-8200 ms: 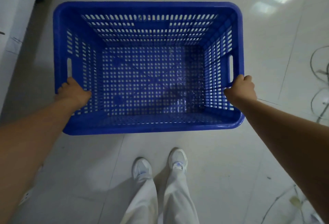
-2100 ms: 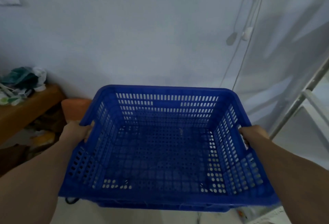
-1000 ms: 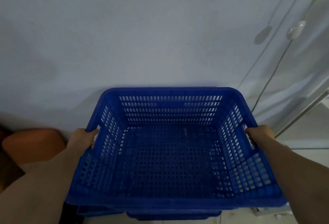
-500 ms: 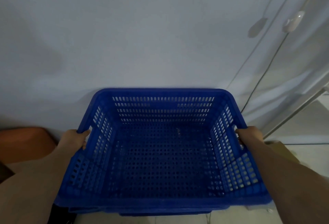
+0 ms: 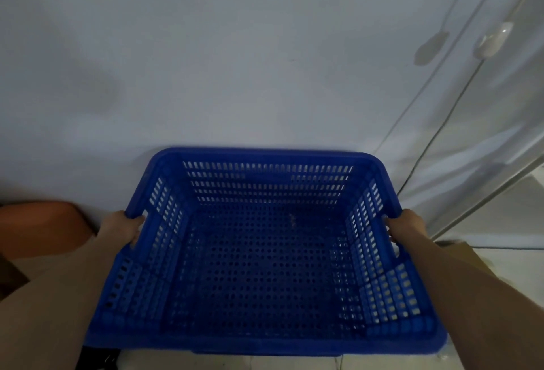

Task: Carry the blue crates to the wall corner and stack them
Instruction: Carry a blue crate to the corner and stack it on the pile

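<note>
I hold an empty blue perforated crate (image 5: 265, 269) by its two side rims, close to a pale wall. My left hand (image 5: 122, 229) grips the left rim at the handle slot. On the opposite rim sits my right hand (image 5: 407, 225), closed around the edge. A thin strip of another blue crate (image 5: 265, 353) peeks out just under the near rim. Whether the held crate rests on it cannot be told.
An orange-brown rounded object (image 5: 41, 225) stands at the left against the wall. A white cord with an inline switch (image 5: 494, 38) hangs down the wall at the right. A cardboard piece (image 5: 471, 255) lies on the floor at the right, beside a slanted metal bar (image 5: 488, 202).
Over the last second the crate and both hands have sunk a little lower and drifted slightly left in view. The lower crate's visible strip has shrunk. Both grips are unchanged.
</note>
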Demonstrator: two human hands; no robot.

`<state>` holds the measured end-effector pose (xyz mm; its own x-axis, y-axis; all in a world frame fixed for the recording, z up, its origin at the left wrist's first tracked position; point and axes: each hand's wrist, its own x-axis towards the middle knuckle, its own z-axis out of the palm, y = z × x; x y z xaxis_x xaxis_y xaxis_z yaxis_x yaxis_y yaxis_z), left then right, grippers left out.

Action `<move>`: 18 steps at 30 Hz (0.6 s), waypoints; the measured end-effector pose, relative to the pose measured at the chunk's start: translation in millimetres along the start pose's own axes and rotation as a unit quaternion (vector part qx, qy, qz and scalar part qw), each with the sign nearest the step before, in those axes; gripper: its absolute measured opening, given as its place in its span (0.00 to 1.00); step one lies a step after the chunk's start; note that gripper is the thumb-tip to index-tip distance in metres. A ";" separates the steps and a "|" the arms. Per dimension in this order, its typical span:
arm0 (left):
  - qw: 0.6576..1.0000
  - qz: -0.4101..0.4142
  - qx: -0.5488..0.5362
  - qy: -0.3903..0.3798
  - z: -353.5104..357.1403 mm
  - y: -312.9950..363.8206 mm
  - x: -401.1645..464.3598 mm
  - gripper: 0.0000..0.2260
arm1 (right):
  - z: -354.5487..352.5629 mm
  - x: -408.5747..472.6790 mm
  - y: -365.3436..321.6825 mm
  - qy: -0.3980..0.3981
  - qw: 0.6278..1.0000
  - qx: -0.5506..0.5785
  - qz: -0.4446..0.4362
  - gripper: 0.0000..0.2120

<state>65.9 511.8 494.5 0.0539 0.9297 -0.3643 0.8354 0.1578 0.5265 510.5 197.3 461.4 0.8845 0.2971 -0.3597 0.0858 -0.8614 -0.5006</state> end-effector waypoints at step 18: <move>0.999 0.015 -0.022 0.026 7.0 -11.5 12.3 0.13 | 8.3 -3.8 0.5 0.081 0.988 -0.124 -0.036 0.18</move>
<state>60.8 519.0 478.6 0.0491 0.9501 -0.3082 0.8095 0.1429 0.5695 503.4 199.1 456.0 0.9320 0.3082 -0.1906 0.2421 -0.9209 -0.3054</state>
